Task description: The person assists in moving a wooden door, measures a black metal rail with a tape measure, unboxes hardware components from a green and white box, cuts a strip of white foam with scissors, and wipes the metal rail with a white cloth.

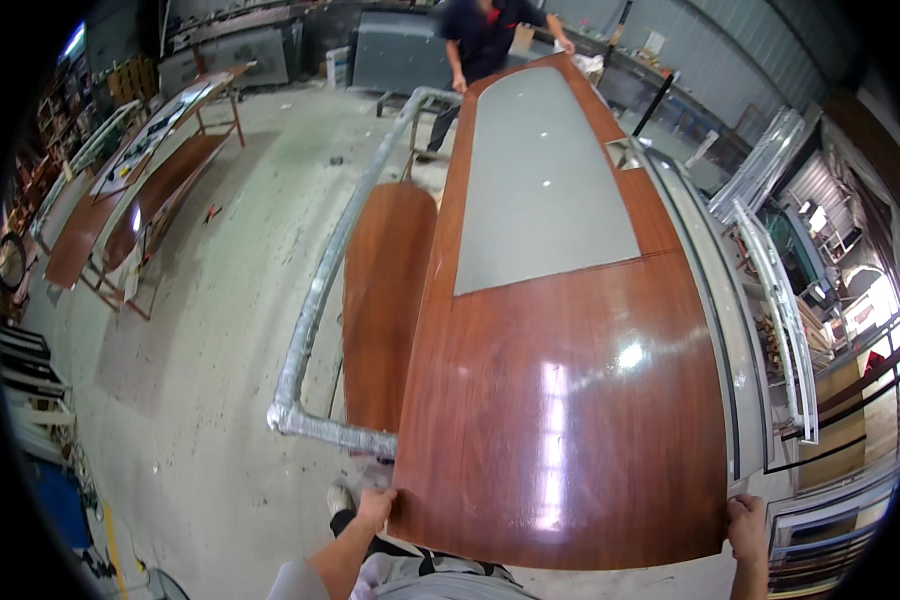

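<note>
Held at both near corners, directly ahead
Gripped with left hand (pixel 375 507) and right hand (pixel 747 525) on opposite edges of panel (pixel 560 420), both equally near; extends away along long axis, overlapping frame (pixel 313 300) in view, to co-worker (pixel 490 42) at far end.

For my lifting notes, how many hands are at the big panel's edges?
4 at the panel: left hand and right hand by its near corners, a co-worker's hand and other hand by its far corners.

Glossy brown panel (pixel 570 430), left grip (pixel 375 508) and right grip (pixel 746 525) on near corners, co-worker (pixel 482 42) opposite
</note>
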Tool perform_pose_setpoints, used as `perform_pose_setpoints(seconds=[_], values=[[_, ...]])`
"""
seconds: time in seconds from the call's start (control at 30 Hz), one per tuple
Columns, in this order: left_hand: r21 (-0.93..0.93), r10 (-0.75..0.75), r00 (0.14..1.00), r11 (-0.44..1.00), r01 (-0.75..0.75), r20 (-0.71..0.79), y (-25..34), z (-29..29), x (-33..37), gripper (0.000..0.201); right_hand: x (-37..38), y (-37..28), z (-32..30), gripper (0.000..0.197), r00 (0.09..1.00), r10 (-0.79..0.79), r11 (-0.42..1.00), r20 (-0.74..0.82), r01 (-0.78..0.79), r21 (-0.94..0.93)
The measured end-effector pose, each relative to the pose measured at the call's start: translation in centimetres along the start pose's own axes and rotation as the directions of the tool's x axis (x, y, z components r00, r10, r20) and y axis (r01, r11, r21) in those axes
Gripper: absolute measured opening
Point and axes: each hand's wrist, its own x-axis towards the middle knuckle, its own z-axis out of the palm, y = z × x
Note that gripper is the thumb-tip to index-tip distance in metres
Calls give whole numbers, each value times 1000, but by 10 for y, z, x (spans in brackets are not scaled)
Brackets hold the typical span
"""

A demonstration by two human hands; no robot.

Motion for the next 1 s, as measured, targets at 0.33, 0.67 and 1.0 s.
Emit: perform_pose_setpoints(seconds=[0.33, 0.67, 1.0], values=[[396, 798, 444, 284, -873, 407, 154, 16, -114, 55, -111, -139, -40, 29, 986, -168, 983, -8, 168, 68], [-245, 679, -367, -274, -930, 636, 249, 34, -317, 80, -180, -229, -41, 27, 936, -323, 931, 139, 288, 226], [146, 839, -196, -308, -940, 507, 258, 4, -354, 91, -193, -258, -27, 23, 744, -574, 716, 343, 253, 651]])
